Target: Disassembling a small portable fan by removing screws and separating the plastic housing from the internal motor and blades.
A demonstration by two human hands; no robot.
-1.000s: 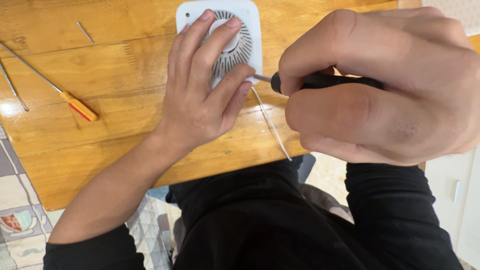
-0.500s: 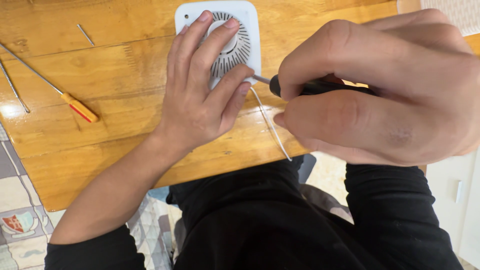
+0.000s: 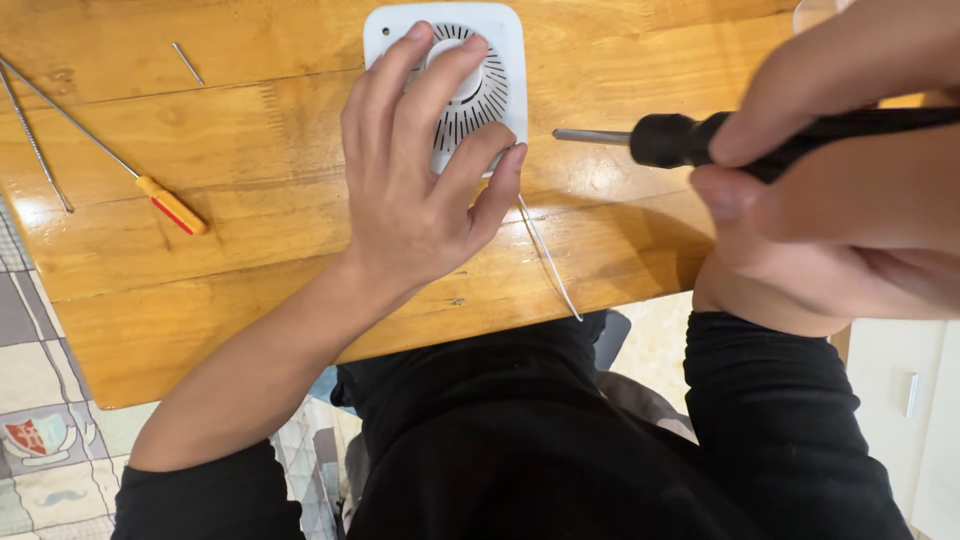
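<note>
Head view, looking straight down at a wooden table [image 3: 250, 270] with someone in black sleeves working at it. The left hand [image 3: 420, 190] lies flat on a small white device [image 3: 490, 60], a rounded square with a circular vent grille of radiating slots. The fingers are spread a bit, the fingertips land on the middle of the grille, and the thumb hooks around the device's lower right edge, so it's pinned to the tabletop near the far edge of the table. A thin white cord [image 3: 550, 260] trails from under that hand toward the near table edge. The right hand [image 3: 840, 170] is up close to the camera on the right side, fingers curled tight around the black handle of a screwdriver [image 3: 680, 138]. Its metal shaft points left toward the device, but the tip stops clear of it, with bare wood between them. Off to the left there's a second screwdriver with an orange handle [image 3: 170, 205] lying on the table, well apart from both hands, plus a thin metal rod [image 3: 35, 140] beside it and another short thin metal piece [image 3: 187, 62] farther back. Patterned floor covering [image 3: 40, 440] shows at bottom left.
</note>
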